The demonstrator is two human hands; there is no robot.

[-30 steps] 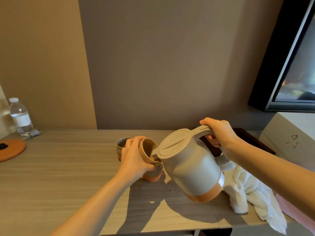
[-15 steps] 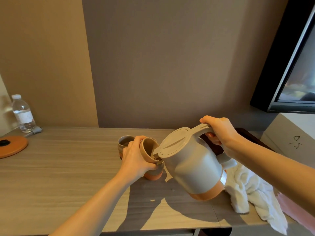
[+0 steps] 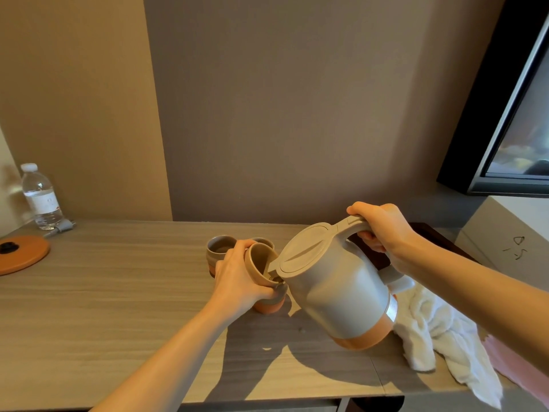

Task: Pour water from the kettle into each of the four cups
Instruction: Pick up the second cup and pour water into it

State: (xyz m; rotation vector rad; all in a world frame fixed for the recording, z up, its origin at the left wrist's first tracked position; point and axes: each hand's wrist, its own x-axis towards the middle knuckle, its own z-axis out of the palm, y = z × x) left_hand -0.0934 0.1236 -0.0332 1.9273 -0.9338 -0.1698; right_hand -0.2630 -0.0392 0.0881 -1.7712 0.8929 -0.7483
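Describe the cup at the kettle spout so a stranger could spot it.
On the wooden desk, look just left of the tilted grey kettle. The cup is the one the left hand grips, tipped toward the spout; the other cups behind stand upright.

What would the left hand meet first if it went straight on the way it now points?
The left hand grips the tilted cup; beyond it, probably the kettle spout at the cup's rim, though depth is unclear.
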